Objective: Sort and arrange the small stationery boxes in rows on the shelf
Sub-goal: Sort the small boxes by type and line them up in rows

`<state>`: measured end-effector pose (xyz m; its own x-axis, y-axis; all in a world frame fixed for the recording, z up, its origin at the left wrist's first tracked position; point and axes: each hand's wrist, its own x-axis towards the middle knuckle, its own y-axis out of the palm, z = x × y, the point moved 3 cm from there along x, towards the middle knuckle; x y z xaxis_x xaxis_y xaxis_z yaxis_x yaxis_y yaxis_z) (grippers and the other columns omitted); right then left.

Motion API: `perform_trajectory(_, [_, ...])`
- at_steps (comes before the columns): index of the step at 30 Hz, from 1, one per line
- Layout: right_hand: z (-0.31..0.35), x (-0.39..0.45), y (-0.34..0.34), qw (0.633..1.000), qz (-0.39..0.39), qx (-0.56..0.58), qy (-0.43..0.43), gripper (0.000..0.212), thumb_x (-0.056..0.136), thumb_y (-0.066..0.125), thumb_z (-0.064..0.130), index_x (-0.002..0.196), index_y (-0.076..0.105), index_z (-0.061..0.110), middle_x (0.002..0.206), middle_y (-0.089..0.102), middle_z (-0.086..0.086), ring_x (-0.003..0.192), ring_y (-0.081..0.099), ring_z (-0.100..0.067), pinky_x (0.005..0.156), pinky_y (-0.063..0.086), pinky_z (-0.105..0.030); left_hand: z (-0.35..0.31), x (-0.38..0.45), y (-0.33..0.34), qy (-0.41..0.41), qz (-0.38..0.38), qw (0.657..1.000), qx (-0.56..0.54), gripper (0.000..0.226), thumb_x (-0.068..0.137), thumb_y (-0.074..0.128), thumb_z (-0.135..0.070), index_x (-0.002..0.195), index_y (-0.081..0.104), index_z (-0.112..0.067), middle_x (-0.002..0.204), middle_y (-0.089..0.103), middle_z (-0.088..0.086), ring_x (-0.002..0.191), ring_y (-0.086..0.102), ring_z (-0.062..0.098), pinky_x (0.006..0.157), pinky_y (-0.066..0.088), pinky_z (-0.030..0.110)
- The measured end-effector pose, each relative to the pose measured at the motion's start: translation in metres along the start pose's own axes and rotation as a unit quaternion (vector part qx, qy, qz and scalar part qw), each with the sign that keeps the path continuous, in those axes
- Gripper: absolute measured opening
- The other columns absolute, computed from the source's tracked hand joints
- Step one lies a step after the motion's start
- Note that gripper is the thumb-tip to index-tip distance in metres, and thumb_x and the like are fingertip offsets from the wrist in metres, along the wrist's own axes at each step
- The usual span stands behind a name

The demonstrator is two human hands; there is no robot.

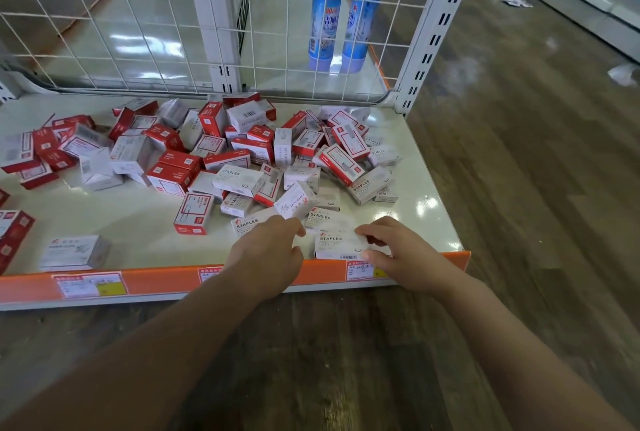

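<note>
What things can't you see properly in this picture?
- Head view: part of the STAPLES box under the left hand is covered by it.
- The small print on the STAPLES box that the right hand pinches is blurred.
- The red boxes at the left are cut off by the frame edge.
- The bottles behind the wire grid have labels too blurred to read.

bare shelf (114,223) front-left gives room – heaped boxes (242,153) (loose) block the middle.
</note>
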<state>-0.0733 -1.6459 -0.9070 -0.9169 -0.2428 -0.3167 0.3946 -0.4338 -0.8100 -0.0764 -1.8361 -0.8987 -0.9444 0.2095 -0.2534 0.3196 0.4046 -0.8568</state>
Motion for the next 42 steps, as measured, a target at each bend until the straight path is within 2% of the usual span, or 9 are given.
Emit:
perform_trajectory(4, [-0.003,0.003,0.003,0.999,-0.041,-0.017,0.019,0.047,0.095,0.05,0.025,0.14,0.037,0.023,0.138,0.038,0.005,0.12,0.043,-0.009,0.081,0.038,-0.012,-0.001,0.0,0.001,0.0,-0.002,1.0,-0.002,0.033,0.093,0.048,-0.022,0.126,0.047,-0.027,0.134,0.048,-0.003,0.122,0.045,0.015,0.089,0.046,0.028])
perform_trajectory(11, [-0.006,0.006,0.003,0.999,-0.044,-0.01,0.024,0.049,0.094,0.052,0.021,0.141,0.038,0.022,0.14,0.04,0.003,0.122,0.044,-0.012,0.092,0.04,-0.018,-0.007,0.001,0.008,-0.004,0.024,1.0,0.003,0.036,0.094,0.046,-0.023,0.13,0.046,-0.028,0.137,0.045,-0.005,0.126,0.042,0.015,0.098,0.044,0.033])
perform_trajectory(14, [-0.007,0.006,0.001,0.999,-0.044,0.003,0.029,0.047,0.094,0.052,0.019,0.139,0.04,0.023,0.136,0.046,0.003,0.12,0.047,-0.013,0.093,0.042,-0.02,-0.012,0.002,0.011,0.001,0.03,1.0,-0.002,0.038,0.095,0.044,-0.025,0.133,0.045,-0.029,0.14,0.043,-0.006,0.127,0.041,0.013,0.096,0.042,0.03])
perform_trajectory(17, [-0.011,0.007,-0.001,0.996,-0.077,0.018,0.045,0.041,0.095,0.05,0.017,0.135,0.047,0.023,0.131,0.052,0.003,0.116,0.05,-0.011,0.092,0.042,-0.02,-0.016,0.004,0.012,0.019,0.022,0.999,0.014,0.038,0.097,0.041,-0.029,0.134,0.045,-0.031,0.139,0.043,-0.008,0.125,0.041,0.012,0.095,0.041,0.028])
perform_trajectory(26, [-0.014,0.015,0.001,0.995,-0.082,0.029,0.044,0.032,0.093,0.053,0.018,0.124,0.059,0.021,0.121,0.057,0.003,0.102,0.051,-0.006,0.085,0.038,-0.015,-0.023,0.008,0.021,0.057,0.024,0.998,0.031,0.04,0.097,0.04,-0.026,0.138,0.042,-0.027,0.142,0.039,-0.009,0.129,0.035,0.01,0.105,0.037,0.03])
perform_trajectory(34, [-0.012,0.015,-0.002,0.994,-0.089,0.042,0.051,0.027,0.091,0.057,0.019,0.116,0.064,0.019,0.117,0.061,0.003,0.099,0.053,-0.006,0.088,0.043,-0.02,-0.023,0.009,0.019,0.06,0.024,0.997,0.028,0.039,0.096,0.043,-0.028,0.135,0.046,-0.027,0.137,0.043,-0.01,0.127,0.038,0.009,0.101,0.041,0.029])
perform_trajectory(37, [-0.006,0.017,-0.004,0.989,-0.121,0.058,0.064,0.031,0.091,0.057,0.02,0.121,0.06,0.018,0.119,0.06,0.002,0.104,0.054,-0.009,0.091,0.043,-0.022,-0.024,0.008,0.018,0.063,0.022,0.997,0.036,0.038,0.096,0.042,-0.029,0.134,0.046,-0.028,0.136,0.044,-0.01,0.125,0.039,0.009,0.099,0.042,0.029])
perform_trajectory(40, [-0.002,0.025,-0.006,0.984,-0.158,0.06,0.063,0.036,0.09,0.059,0.021,0.126,0.056,0.018,0.121,0.058,0.002,0.098,0.05,-0.006,0.087,0.041,-0.02,-0.021,0.006,0.015,0.045,0.009,0.998,0.039,0.037,0.097,0.041,-0.031,0.133,0.046,-0.029,0.134,0.045,-0.009,0.122,0.043,0.011,0.094,0.044,0.028])
perform_trajectory(42, [0.001,0.031,-0.005,0.984,-0.155,0.056,0.066,0.04,0.088,0.061,0.023,0.128,0.054,0.018,0.123,0.056,0.001,0.101,0.051,-0.009,0.086,0.041,-0.02,-0.019,0.006,0.012,0.03,0.001,0.999,0.036,0.035,0.097,0.04,-0.031,0.131,0.046,-0.029,0.134,0.045,-0.007,0.122,0.043,0.012,0.092,0.044,0.029])
